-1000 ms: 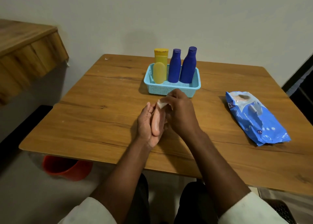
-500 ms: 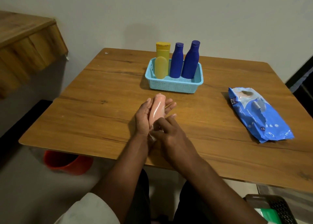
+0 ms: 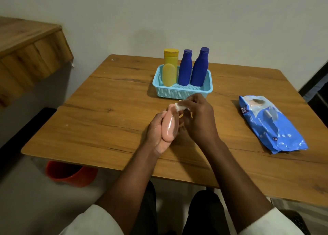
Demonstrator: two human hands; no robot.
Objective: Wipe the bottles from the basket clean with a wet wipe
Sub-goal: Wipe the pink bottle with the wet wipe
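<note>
My left hand holds a pale pink bottle lengthwise above the middle of the wooden table. My right hand pinches a small white wet wipe against the far tip of that bottle. Behind the hands stands a light blue basket. In it are a tall yellow bottle, a shorter yellow bottle and two dark blue bottles, all upright.
A blue pack of wet wipes lies on the table at the right. An orange bin stands on the floor under the table's left front corner. A wooden ledge juts out at the left.
My right hand has slid the wipe from the near end of the pink bottle up to its far tip. The left hand still holds the bottle in the same place.
</note>
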